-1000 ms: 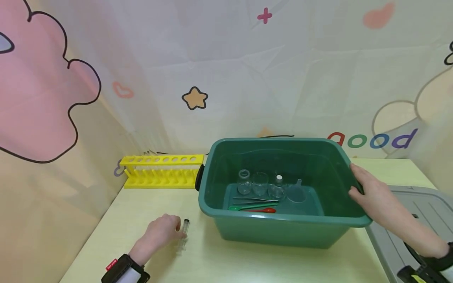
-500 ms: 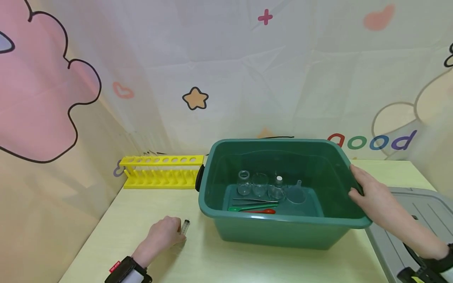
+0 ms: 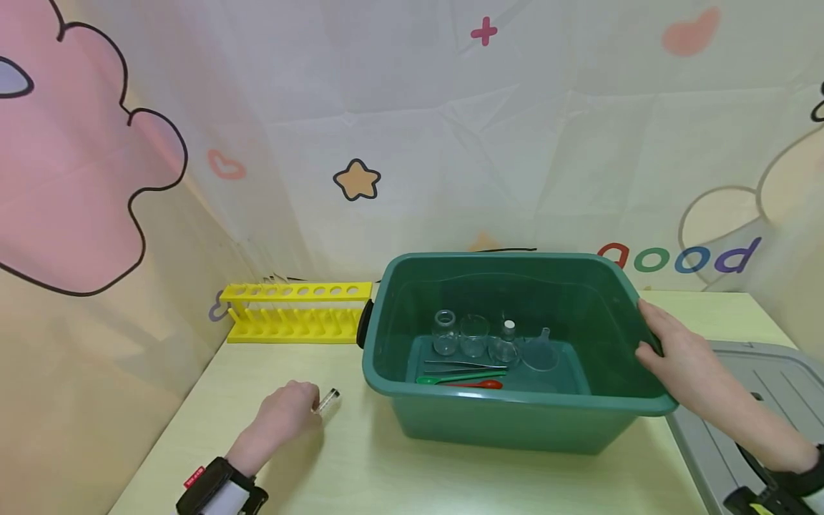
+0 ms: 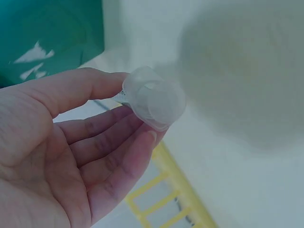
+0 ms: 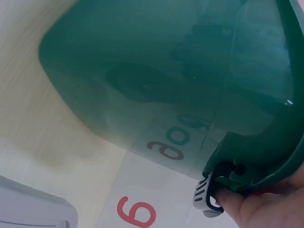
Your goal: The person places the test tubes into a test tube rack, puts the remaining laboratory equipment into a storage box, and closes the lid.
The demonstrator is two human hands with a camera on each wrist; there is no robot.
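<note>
A clear plastic syringe (image 3: 328,400) with a black tip is pinched between the thumb and fingers of my left hand (image 3: 283,415), over the table left of the green tub. Its translucent flanged end (image 4: 154,98) faces the camera in the left wrist view. My right hand (image 3: 685,354) grips the right rim of the green tub (image 3: 489,418), thumb on the inner side. In the right wrist view, fingers lie by a black and grey handle clip (image 5: 209,192). Inside the tub are a glass jar (image 3: 444,332), a beaker (image 3: 473,336), a white-capped bottle (image 3: 504,343) and a funnel (image 3: 539,352).
Tweezers (image 3: 463,366), a green spoon (image 3: 460,377) and a red spoon (image 3: 479,384) also lie in the tub. A yellow test tube rack (image 3: 296,315) stands at the back left. A grey lid (image 3: 759,372) lies on the right. A printed cloth (image 3: 438,143) hangs behind.
My left hand has taken hold of the syringe and moved slightly up and left with it; the syringe is now more slanted. My right hand and the tub stay put.
</note>
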